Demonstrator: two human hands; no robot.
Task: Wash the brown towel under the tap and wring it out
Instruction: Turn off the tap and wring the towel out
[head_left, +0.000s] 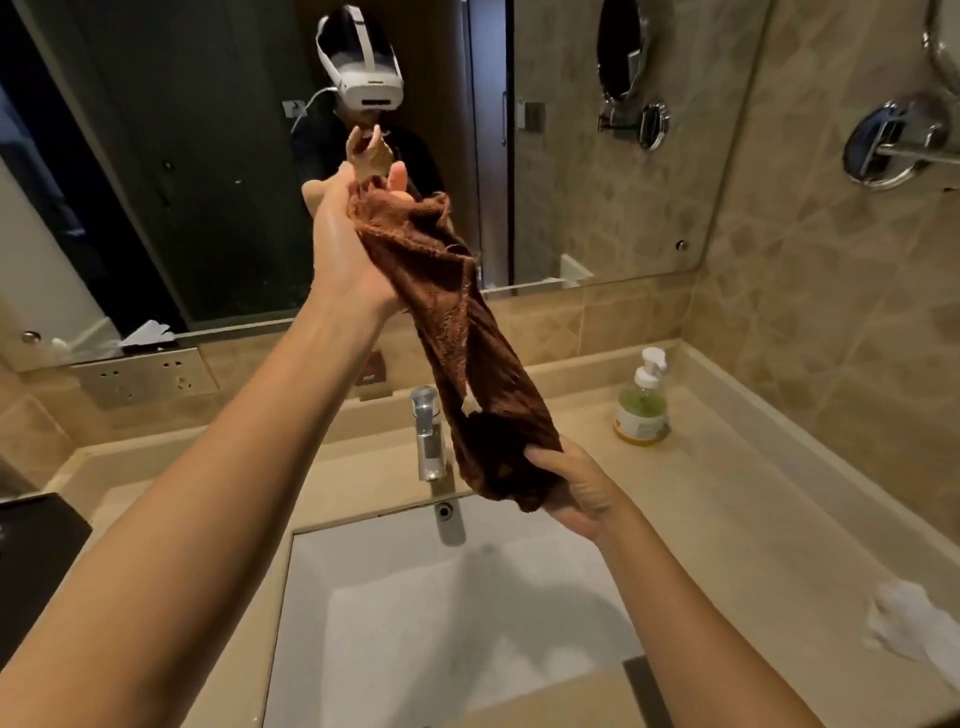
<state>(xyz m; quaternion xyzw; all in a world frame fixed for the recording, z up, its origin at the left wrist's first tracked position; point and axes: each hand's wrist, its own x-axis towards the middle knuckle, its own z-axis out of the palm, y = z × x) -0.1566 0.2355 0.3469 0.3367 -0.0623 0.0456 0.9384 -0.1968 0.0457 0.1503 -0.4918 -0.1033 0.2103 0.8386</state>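
I am seeing the left fingers (398, 175) curling round the top end of the brown towel (457, 332), with the left hand (343, 244) gripping it high in front of the mirror (208, 156). Lower down, the right hand (576, 488) is clenching the towel's bottom end, thumb on top and the other fingers tucked under the cloth. The towel is hanging bunched into a thick rope, slanting from the upper hand down to the lower one, above the back edge of the sink (363, 525) and just to the right of the chrome tap (428, 436). A pump bottle (641, 402) is standing near the counter's (727, 519) back right corner. Something white and crumpled (909, 623) is lying by the counter's right edge.
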